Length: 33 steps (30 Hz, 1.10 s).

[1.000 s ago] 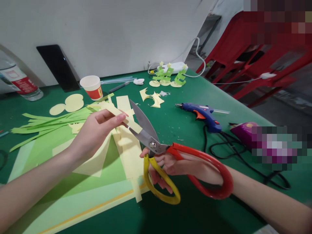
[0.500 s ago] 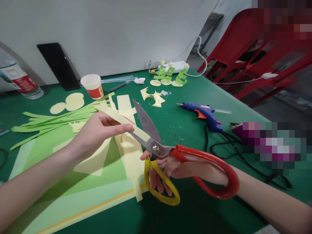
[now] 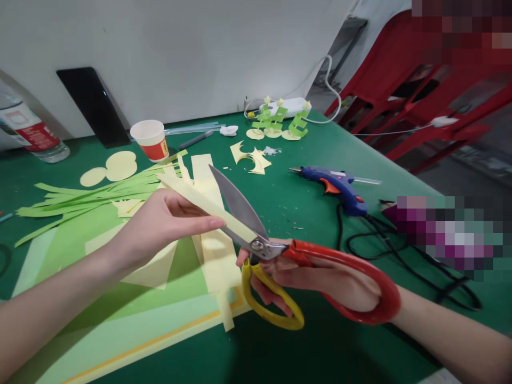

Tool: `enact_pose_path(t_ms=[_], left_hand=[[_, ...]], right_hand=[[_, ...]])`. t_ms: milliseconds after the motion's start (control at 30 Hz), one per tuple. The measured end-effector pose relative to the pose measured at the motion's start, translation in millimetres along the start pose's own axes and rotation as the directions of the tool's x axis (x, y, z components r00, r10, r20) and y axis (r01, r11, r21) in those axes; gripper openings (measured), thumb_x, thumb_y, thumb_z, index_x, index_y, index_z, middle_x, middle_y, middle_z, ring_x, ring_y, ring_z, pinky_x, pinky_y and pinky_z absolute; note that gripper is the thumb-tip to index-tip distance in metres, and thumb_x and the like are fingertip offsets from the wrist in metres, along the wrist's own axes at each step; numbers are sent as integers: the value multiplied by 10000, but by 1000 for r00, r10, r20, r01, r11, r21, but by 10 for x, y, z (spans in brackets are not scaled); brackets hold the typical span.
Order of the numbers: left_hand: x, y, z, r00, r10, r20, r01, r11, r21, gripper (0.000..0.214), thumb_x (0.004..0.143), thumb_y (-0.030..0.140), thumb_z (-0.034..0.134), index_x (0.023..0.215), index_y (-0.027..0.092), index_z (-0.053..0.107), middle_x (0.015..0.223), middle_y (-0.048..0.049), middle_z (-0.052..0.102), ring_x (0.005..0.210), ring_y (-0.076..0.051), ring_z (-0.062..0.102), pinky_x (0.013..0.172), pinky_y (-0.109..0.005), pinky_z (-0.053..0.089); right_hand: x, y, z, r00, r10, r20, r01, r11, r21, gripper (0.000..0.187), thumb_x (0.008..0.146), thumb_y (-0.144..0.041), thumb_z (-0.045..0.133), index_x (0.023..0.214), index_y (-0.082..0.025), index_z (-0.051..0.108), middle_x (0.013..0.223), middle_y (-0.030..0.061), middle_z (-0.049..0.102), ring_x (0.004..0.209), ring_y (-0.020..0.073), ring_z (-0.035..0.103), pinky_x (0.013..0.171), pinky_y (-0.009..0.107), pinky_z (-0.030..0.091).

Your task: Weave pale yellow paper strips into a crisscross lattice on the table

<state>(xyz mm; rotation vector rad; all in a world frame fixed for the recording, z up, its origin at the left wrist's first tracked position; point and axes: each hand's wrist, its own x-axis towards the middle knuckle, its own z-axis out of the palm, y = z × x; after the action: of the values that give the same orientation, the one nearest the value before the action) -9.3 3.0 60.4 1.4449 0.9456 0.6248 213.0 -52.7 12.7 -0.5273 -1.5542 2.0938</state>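
Note:
Between thumb and fingers, my left hand (image 3: 176, 221) pinches a pale yellow paper strip (image 3: 238, 229). The strip's right end lies between the blades of the scissors (image 3: 242, 210), close to the pivot. My right hand (image 3: 288, 277) grips these scissors by a red handle and a yellow handle, and the blades are partly spread. Below my hands lie more pale yellow strips (image 3: 218, 250) and a stack of green and yellow paper sheets (image 3: 160, 325). Thin green paper strips (image 3: 92, 194) are bunched to the left of my left hand.
A blue glue gun (image 3: 336, 184) with a black cord lies at right. Behind are a paper cup (image 3: 150, 141), a bottle (image 3: 34, 128), a leaning phone (image 3: 94, 104), round cutouts (image 3: 121, 166), paper scraps (image 3: 254, 159) and small green paper stands (image 3: 276, 118). Red chairs (image 3: 384, 69) stand beyond the table.
The scissor blades have closed a little around the strip. My right hand and the scissors have shifted slightly right, and my left thumb sits a bit farther right.

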Motion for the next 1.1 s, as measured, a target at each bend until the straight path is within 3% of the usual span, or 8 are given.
enact_pose_path(t_ms=[233, 433, 567, 733, 833, 933, 1100], left_hand=[[-2, 47, -22, 996, 3, 91, -1, 1000, -24, 223, 731, 213, 681, 916, 336, 701, 833, 60, 730, 813, -117, 679, 698, -103, 529], [14, 49, -33, 994, 3, 105, -2, 1000, -17, 270, 740, 140, 662, 927, 331, 700, 834, 72, 728, 799, -99, 675, 734, -98, 516], [22, 55, -19, 996, -12, 94, 15, 1000, -25, 217, 748, 189, 663, 909, 326, 708, 827, 67, 729, 790, -94, 670, 715, -97, 514], [27, 16, -24, 999, 35, 36, -33, 998, -53, 217, 725, 199, 690, 915, 304, 708, 891, 45, 721, 819, -107, 658, 734, -132, 514], [32, -15, -29, 991, 106, -76, -114, 988, -107, 185, 745, 270, 671, 927, 282, 699, 970, 27, 701, 884, -131, 637, 804, -188, 502], [36, -30, -23, 974, 107, -200, -129, 987, -100, 109, 766, 290, 646, 843, 248, 711, 905, 20, 707, 863, -132, 633, 805, -202, 490], [40, -8, 1, 975, 68, -213, -93, 990, -110, 56, 721, 260, 688, 725, 212, 716, 808, 2, 717, 809, -159, 642, 771, -247, 501]], right_hand=[[-21, -42, 79, 994, 60, -91, -55, 997, 52, 245, 895, -316, 407, 1095, -210, 500, 644, -29, 488, 469, 50, 410, 493, 199, 359], [-26, -70, 81, 986, 119, -118, -119, 993, 9, 211, 885, -353, 419, 1013, -207, 502, 615, -40, 473, 437, 46, 399, 435, 183, 329], [-17, -76, 82, 982, 133, -133, -133, 991, 6, 215, 881, -373, 417, 1004, -208, 482, 609, -45, 454, 419, 46, 384, 402, 179, 303], [-19, -110, 86, 983, 100, -153, -104, 994, -18, 210, 891, -352, 411, 1016, -203, 490, 577, -57, 443, 416, 41, 369, 430, 180, 308], [-22, -129, 80, 983, 72, -170, -74, 997, -6, 230, 894, -336, 408, 1047, -185, 488, 553, -65, 422, 413, 38, 349, 443, 178, 308], [-27, -107, 57, 986, 93, -137, -90, 996, 27, 203, 889, -289, 401, 1054, -191, 467, 618, -45, 451, 435, 44, 358, 448, 186, 309], [-38, -10, 0, 994, 85, -68, -79, 994, 81, 265, 830, -156, 378, 1079, -231, 430, 716, -20, 486, 542, 81, 406, 550, 227, 361]])
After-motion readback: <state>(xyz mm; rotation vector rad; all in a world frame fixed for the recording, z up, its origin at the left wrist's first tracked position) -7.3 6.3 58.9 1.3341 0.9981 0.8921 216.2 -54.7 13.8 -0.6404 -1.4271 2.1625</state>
